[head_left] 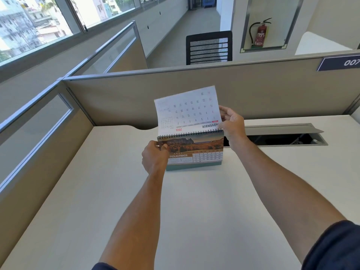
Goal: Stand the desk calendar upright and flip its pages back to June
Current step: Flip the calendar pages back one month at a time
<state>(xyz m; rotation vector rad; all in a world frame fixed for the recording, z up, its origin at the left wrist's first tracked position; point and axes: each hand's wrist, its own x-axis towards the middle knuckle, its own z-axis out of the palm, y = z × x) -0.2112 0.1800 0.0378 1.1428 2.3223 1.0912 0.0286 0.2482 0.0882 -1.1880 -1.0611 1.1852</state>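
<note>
There is one calendar (pixel 191 152) on the one surface (pixel 194 211). One page (pixel 187 110) of it is lifted up. Two hands are in view: one left hand (pixel 154 158) and one right hand (pixel 232 121). Behind the partition there is one chair (pixel 209 47). One fire extinguisher (pixel 260 34) stands in the wall niche. One number plate (pixel 340 63) is on the partition.

One head-worn wide-angle camera looks forward and down along both forearms. It faces the desk (pixel 194 211) and its rear partition (pixel 253 90), close in.
</note>
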